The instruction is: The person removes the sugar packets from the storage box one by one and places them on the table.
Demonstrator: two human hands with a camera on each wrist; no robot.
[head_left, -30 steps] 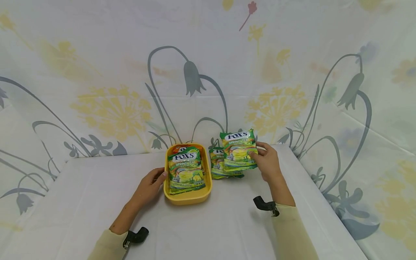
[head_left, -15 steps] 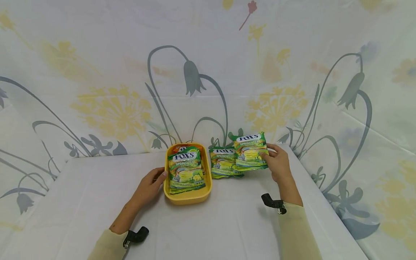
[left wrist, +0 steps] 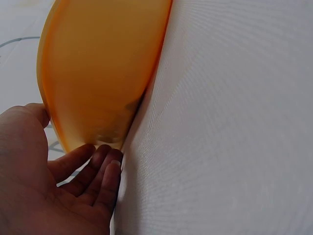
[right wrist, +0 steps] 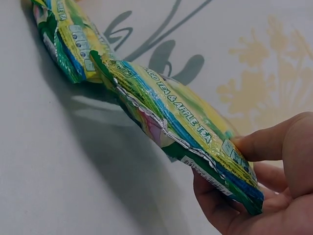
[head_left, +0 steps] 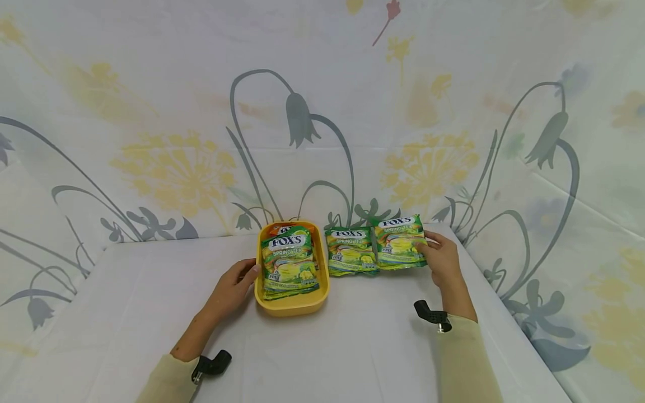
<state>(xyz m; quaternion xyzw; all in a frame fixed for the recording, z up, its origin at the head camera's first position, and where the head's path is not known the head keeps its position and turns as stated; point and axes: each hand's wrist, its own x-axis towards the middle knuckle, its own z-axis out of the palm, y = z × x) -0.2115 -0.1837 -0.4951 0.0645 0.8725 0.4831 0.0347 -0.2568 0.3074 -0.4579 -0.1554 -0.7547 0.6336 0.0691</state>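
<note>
In the head view, my left hand (head_left: 233, 288) holds the left side of a yellow plastic tray (head_left: 294, 308). Its thumb lies at the rim and its curled fingertips meet the outer wall low down, as the left wrist view shows of the tray (left wrist: 98, 68). Inside the tray lies a green Fox's Spring Tea candy bag (head_left: 288, 266) over an orange-red packet (head_left: 282, 228). With thumb and fingers, my right hand (head_left: 442, 257) pinches the right edge of another green candy bag (head_left: 400, 243). That bag (right wrist: 171, 122) is tilted above the cloth in the right wrist view.
A further green candy bag (head_left: 351, 252) lies between the tray and the held bag, apparently with another beneath it. White cloth (head_left: 342, 347) covers the table, and a flower-printed sheet (head_left: 322, 112) rises behind it. Each wrist carries a black camera mount (head_left: 432, 314).
My right hand has moved right and toward me with the candy bag, from over the lying bag to beside it, and lower. The left hand and tray stay put.
</note>
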